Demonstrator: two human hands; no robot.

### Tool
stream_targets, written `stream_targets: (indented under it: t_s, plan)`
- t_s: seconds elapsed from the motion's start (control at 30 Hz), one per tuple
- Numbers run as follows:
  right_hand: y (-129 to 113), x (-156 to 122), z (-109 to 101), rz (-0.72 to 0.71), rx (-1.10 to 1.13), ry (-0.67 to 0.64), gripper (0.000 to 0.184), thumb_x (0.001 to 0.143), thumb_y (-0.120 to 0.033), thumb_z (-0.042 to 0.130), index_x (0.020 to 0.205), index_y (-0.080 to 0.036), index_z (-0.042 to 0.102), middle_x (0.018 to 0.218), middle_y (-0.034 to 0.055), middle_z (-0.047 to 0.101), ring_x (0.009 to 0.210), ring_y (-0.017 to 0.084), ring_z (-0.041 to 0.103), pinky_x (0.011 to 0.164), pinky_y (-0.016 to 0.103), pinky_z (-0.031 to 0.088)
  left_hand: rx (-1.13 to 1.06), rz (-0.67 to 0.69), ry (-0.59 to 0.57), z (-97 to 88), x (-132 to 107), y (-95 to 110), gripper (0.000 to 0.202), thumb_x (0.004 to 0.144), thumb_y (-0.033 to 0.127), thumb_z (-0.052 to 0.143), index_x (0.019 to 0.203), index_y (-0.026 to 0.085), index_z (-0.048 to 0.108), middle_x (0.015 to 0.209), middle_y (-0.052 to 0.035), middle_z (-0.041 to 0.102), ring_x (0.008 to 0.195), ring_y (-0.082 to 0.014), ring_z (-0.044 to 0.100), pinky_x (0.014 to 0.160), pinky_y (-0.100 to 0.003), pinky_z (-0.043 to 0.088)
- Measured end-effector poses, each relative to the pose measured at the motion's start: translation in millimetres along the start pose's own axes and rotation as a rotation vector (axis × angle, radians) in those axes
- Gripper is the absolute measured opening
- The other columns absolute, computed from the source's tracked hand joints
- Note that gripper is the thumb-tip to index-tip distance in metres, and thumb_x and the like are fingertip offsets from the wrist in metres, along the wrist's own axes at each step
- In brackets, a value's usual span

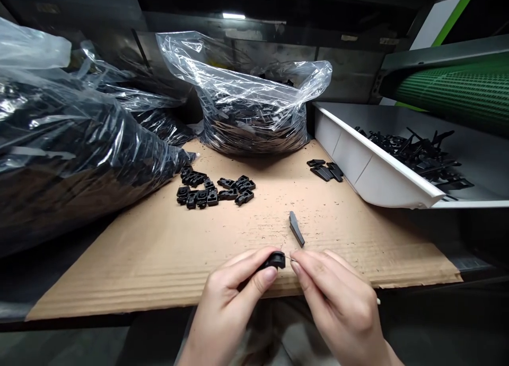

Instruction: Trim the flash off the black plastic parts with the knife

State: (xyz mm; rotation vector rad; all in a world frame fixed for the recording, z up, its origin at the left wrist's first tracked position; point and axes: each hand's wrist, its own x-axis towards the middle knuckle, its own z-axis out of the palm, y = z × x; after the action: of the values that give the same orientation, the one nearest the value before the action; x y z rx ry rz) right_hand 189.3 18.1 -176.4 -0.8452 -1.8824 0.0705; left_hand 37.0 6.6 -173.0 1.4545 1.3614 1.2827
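Observation:
My left hand (234, 292) is closed, thumb and fingers pinching a small curved black plastic part (277, 259) near the cardboard's front edge. Just to its right, my right hand (338, 297) pinches a thin metal pin (292, 259), its tip pointing at the black part. Most of the pin is hidden by the fingertips, and whether it touches the part I cannot tell. A pale tip shows at the right hand's outer edge; what it belongs to is unclear. Beyond the fingers, a flat dark-grey tapered piece (296, 229) lies on the cardboard (151, 265).
Several small black clip-like parts (202, 196) lie in clusters left of centre. More flat black pieces (326, 171) rest beside a white tray (358, 167) of loose black parts. Clear plastic bags (254, 116) of parts stand at the back and left. A green mesh roll (457, 85) is at right.

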Motion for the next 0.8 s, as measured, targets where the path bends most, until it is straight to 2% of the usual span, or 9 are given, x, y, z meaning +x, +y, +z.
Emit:
stream_targets:
  t_s: [0.13,0.4,0.5,0.7,0.8]
  plan:
    - [0.1,-0.4,1.3,-0.003,0.000,-0.012,0.018,0.077,0.001,0.055,0.090,-0.008,0.062,0.070,0.0083,0.064,0.064,0.017,0.058,0.059,0.029,0.049,-0.009,-0.024,-0.001,-0.2,-1.6,-0.7,0.018,0.072,0.023,0.063,0.087,0.030,0.072,0.092,0.0009,0.071,0.086,-0.0177,0.065,0.080,-0.023,0.051]
    - [-3.2,-1.0,-1.0,0.097,0.025,-0.092,0.018,0.080,-0.003,0.050,0.089,-0.013,0.062,0.070,0.0064,0.064,0.066,0.018,0.060,0.063,0.028,0.048,-0.049,-0.095,-0.034,-5.1,-1.0,-0.1,0.019,0.071,0.023,0.065,0.087,0.031,0.071,0.093,0.0015,0.071,0.089,-0.0183,0.064,0.082,-0.024,0.050]
    - [-4.7,3.4,-4.4,0.218,0.144,-0.192,0.018,0.083,-0.008,0.046,0.080,-0.015,0.062,0.065,0.0035,0.059,0.064,0.016,0.059,0.061,0.025,0.046,-0.069,-0.073,-0.046,-6.4,0.1,0.1,0.019,0.071,0.021,0.066,0.085,0.031,0.072,0.091,0.0018,0.071,0.089,-0.0177,0.064,0.080,-0.022,0.050]
    - [-5.3,21.2,-17.8,0.632,0.456,-0.587,0.028,0.086,-0.018,0.044,0.061,-0.015,0.056,0.054,-0.0029,0.051,0.045,0.007,0.042,0.044,0.019,0.034,-0.110,0.004,-0.120,-9.2,0.2,1.0,0.022,0.074,0.017,0.063,0.084,0.035,0.071,0.091,0.0065,0.070,0.089,-0.0125,0.062,0.079,-0.014,0.047]
    - [-5.9,23.5,-19.7,0.692,0.554,-0.629,0.030,0.085,-0.017,0.045,0.056,-0.014,0.052,0.053,-0.0041,0.047,0.043,0.005,0.036,0.043,0.018,0.030,-0.118,0.007,-0.126,-10.3,-1.3,0.3,0.024,0.075,0.017,0.062,0.084,0.037,0.070,0.093,0.0086,0.069,0.091,-0.0107,0.061,0.079,-0.012,0.045]
